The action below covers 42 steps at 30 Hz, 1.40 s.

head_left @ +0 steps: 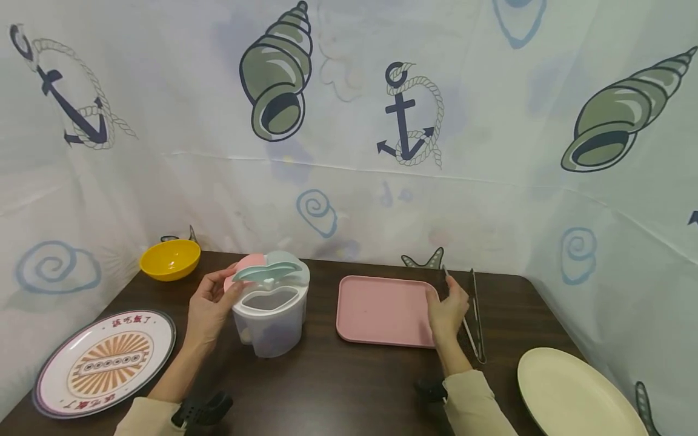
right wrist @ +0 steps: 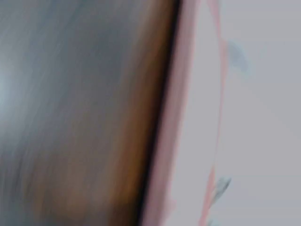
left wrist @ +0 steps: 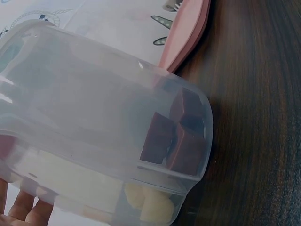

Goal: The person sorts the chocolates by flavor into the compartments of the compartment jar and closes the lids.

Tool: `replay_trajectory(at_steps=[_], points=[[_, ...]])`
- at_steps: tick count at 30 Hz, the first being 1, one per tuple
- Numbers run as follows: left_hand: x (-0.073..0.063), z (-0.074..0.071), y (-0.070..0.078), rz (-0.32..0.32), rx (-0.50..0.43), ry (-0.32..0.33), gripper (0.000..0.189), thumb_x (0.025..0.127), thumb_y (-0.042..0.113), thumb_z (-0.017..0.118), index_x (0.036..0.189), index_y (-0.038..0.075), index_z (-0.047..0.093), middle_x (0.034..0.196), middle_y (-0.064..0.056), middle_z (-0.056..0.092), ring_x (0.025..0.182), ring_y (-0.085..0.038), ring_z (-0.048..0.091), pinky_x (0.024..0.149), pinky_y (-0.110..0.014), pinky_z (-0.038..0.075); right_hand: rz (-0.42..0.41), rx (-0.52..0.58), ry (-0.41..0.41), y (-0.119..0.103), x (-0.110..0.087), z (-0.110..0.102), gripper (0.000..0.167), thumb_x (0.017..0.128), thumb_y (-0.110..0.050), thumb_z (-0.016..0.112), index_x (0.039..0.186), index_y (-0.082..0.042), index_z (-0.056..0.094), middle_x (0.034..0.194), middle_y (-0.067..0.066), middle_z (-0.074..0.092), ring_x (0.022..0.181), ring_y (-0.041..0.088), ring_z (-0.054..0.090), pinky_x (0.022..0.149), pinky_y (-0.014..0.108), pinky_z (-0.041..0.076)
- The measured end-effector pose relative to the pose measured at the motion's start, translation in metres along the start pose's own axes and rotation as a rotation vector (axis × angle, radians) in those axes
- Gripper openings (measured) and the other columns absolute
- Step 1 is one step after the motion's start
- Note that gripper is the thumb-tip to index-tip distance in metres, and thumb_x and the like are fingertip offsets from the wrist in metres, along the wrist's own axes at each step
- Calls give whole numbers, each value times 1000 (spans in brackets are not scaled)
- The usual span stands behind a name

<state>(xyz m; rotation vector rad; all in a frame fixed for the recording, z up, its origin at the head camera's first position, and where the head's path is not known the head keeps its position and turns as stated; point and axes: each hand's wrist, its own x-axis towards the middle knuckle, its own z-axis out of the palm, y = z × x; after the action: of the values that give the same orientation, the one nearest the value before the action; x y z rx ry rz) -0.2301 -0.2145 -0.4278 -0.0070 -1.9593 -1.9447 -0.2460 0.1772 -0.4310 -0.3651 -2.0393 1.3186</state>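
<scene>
On the left of the table, my left hand (head_left: 211,303) grips the lidded side of a translucent divided food container (head_left: 275,336). Its lids (head_left: 253,260) are pink and mint; a mint flap stands raised over an opening. Through its wall, the left wrist view shows dark red blocks (left wrist: 157,139) in one section and pale yellow pieces (left wrist: 153,205) in another. My right hand (head_left: 448,309) pinches one arm of thin metal tongs (head_left: 477,321), beside the right end of a pink tray (head_left: 384,312). Motion blurs the right wrist view, and the hand does not show there.
A yellow bowl (head_left: 170,260) sits at the back left corner. Nearer on the left is a white patterned plate (head_left: 109,363), and a cream plate (head_left: 578,393) lies at the front right. Printed cloth (head_left: 354,121) hangs behind the dark wooden table (head_left: 316,399) and along its sides.
</scene>
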Motion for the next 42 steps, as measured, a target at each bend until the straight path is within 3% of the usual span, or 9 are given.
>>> replay_trajectory(at_steps=[3, 7, 10, 12, 15, 20, 29, 36, 42], points=[[1, 0, -1, -7, 23, 4, 42, 88, 25, 66, 124, 8, 52, 128, 11, 56, 113, 3, 49, 93, -8, 40, -27, 228, -93, -32, -18, 29, 40, 85, -2, 63, 122, 8, 53, 120, 27, 52, 114, 39, 46, 98, 43, 39], [0, -1, -1, -4, 16, 6, 41, 88, 26, 66, 123, 10, 53, 128, 11, 56, 114, 3, 49, 94, -8, 39, 116, 518, -395, -78, -49, 66, 37, 91, -9, 59, 123, 9, 53, 121, 23, 55, 111, 31, 52, 96, 36, 45], [0, -1, -2, 1, -23, -1, 39, 89, 24, 65, 123, 9, 53, 124, 14, 57, 114, 3, 49, 93, -7, 40, 281, 652, -610, -102, -67, 88, 45, 94, -21, 57, 129, 6, 48, 134, 22, 49, 125, 31, 46, 108, 42, 35], [0, 0, -1, -5, -24, -3, 38, 90, 24, 64, 123, 10, 53, 123, 15, 57, 114, 4, 49, 93, -7, 39, 360, 708, -699, -112, -76, 100, 51, 95, -27, 54, 134, 5, 44, 141, 22, 42, 134, 33, 36, 113, 47, 24], [-2, 2, -1, -25, -33, -5, 37, 90, 24, 64, 123, 10, 52, 124, 15, 56, 115, 3, 48, 95, -8, 38, 427, 759, -744, -122, -85, 114, 53, 95, -30, 56, 133, 5, 46, 141, 19, 45, 136, 30, 35, 115, 45, 20], [-4, 3, 0, -38, -41, -3, 38, 91, 26, 62, 125, 12, 51, 128, 12, 55, 117, 2, 46, 94, -8, 39, 464, 778, -750, -127, -92, 126, 46, 92, -26, 60, 126, 5, 53, 127, 12, 58, 129, 24, 45, 113, 38, 26], [-7, 2, -1, 27, -54, -86, 39, 100, 25, 45, 135, 10, 41, 147, -4, 39, 119, 5, 43, 92, -4, 38, 379, 851, -939, -111, -88, 122, 49, 97, -8, 48, 140, 9, 32, 145, 22, 36, 138, 29, 30, 116, 39, 20], [-11, 0, -3, 74, -158, -200, 46, 97, 14, 49, 139, 12, 31, 151, -5, 30, 119, 2, 42, 94, -6, 37, 308, 831, -1039, -98, -85, 119, 57, 92, 0, 50, 144, 4, 27, 149, 21, 31, 138, 27, 27, 117, 40, 14], [-12, -1, -7, 121, -154, -219, 52, 93, 6, 52, 140, 11, 29, 152, -4, 30, 122, 3, 39, 95, -5, 37, 250, 815, -1060, -91, -84, 121, 58, 93, -2, 52, 145, 2, 27, 150, 19, 30, 140, 27, 27, 117, 39, 17]])
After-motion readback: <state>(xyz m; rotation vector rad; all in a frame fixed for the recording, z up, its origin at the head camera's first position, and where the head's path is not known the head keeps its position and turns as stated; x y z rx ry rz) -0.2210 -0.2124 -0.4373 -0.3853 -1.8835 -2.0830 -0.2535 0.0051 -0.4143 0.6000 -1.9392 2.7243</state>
